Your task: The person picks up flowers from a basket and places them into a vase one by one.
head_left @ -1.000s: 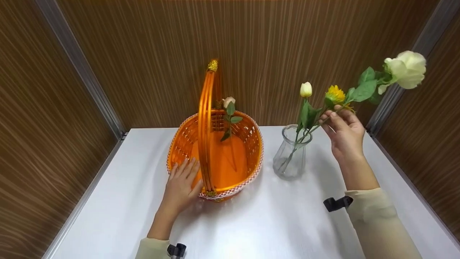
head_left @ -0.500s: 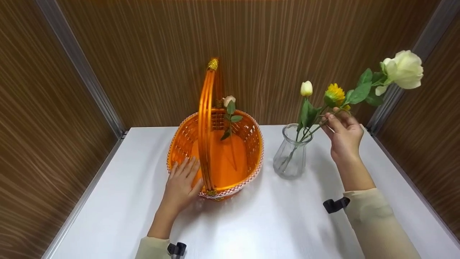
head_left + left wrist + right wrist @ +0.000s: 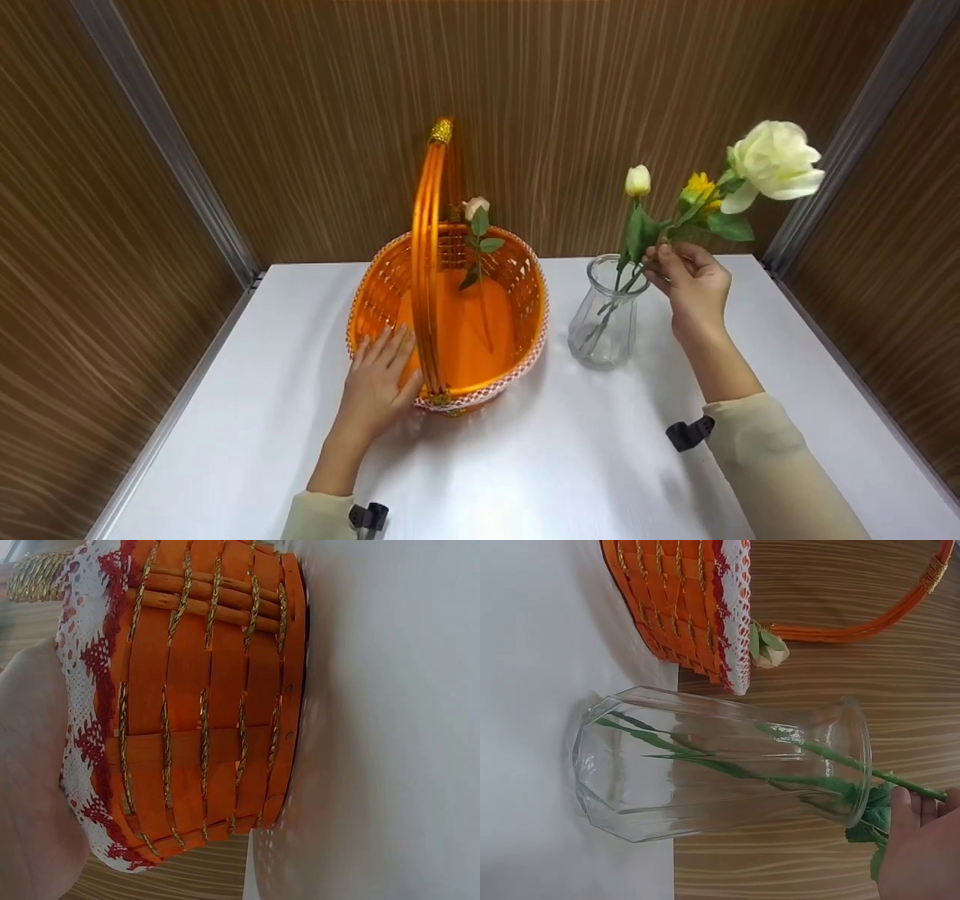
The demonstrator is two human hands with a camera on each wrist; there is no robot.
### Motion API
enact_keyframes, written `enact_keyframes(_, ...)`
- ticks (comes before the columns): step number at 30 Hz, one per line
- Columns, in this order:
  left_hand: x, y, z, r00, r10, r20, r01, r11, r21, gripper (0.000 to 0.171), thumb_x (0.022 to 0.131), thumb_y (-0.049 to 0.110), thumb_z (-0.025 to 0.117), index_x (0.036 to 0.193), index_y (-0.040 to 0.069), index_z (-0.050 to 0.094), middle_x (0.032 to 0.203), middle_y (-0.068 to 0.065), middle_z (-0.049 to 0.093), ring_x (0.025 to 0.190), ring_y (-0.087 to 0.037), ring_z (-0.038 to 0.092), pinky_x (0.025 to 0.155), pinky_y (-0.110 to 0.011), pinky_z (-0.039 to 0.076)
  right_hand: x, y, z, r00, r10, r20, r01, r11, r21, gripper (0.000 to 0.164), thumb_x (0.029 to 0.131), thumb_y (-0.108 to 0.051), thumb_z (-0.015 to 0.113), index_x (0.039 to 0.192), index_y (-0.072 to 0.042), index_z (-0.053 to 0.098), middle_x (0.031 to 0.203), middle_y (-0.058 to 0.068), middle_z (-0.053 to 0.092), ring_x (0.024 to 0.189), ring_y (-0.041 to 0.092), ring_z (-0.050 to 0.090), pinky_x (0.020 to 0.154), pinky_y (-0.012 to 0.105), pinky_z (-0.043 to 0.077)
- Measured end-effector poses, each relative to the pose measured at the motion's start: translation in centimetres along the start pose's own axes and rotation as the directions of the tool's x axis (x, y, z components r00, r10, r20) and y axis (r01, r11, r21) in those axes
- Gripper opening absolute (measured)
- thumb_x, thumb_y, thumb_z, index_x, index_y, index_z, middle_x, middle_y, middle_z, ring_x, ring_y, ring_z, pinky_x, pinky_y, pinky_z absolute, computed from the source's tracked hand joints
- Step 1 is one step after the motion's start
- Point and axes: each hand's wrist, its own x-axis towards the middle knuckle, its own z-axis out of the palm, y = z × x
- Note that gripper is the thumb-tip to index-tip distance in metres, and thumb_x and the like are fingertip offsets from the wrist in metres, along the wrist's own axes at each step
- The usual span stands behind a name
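My right hand (image 3: 694, 289) pinches the stem of a white rose (image 3: 776, 161) above the mouth of the clear glass vase (image 3: 589, 334). In the right wrist view, the lower end of this green stem (image 3: 832, 756) slants into the neck of the vase, above its base. A white tulip (image 3: 638, 182) and a yellow flower (image 3: 697, 187) stand in the same vase, the yellow one partly behind the rose's leaves. My left hand (image 3: 375, 386) rests with straight fingers over the near left rim of an orange basket (image 3: 184, 742) trimmed with lace.
A pale pink rose (image 3: 477, 208) leans inside the basket, its bloom above the back rim. The basket's tall handle (image 3: 425, 262) arches over it. All stand on a white table (image 3: 525, 465), with wood-patterned walls (image 3: 300, 127) behind and at both sides.
My right hand has moved left and slightly down, bringing the white rose closer to the vase. Its stem end has entered the vase's neck. My left hand stays on the basket.
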Motion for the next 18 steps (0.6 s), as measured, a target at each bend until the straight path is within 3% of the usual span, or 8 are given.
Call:
enact_keyframes(7, 0.01, -0.01, -0.19, 1.000, -0.008, 0.020, 0.008, 1.000, -0.010, 0.060, 0.099, 0.038, 0.050, 0.150, 0.008, 0.045, 0.155, -0.012, 0.044, 0.145, -0.037, 0.036, 0.119, -0.059, 0.020, -0.16, -0.04, -0.06, 0.996, 0.086, 0.034, -0.083, 0.993, -0.086, 0.017, 0.086, -0.002, 0.075, 0.099, 0.003, 0.065, 0.088, 0.008, 0.072, 0.081, 0.018, 0.074, 0.079, 0.032, 0.060)
enact_keyframes(18, -0.04, 0.08, -0.30, 1.000, -0.007, 0.014, 0.008, 1.000, -0.015, 0.059, 0.099, 0.038, 0.049, 0.150, 0.009, 0.045, 0.154, -0.012, 0.044, 0.144, -0.037, 0.037, 0.119, -0.060, 0.021, -0.66, 0.09, -0.02, 0.987, 0.163, -0.005, -0.162, 0.976, -0.143, 0.010, 0.085, -0.001, 0.076, 0.092, -0.001, 0.069, 0.086, 0.005, 0.072, 0.079, 0.016, 0.075, 0.079, 0.032, 0.060)
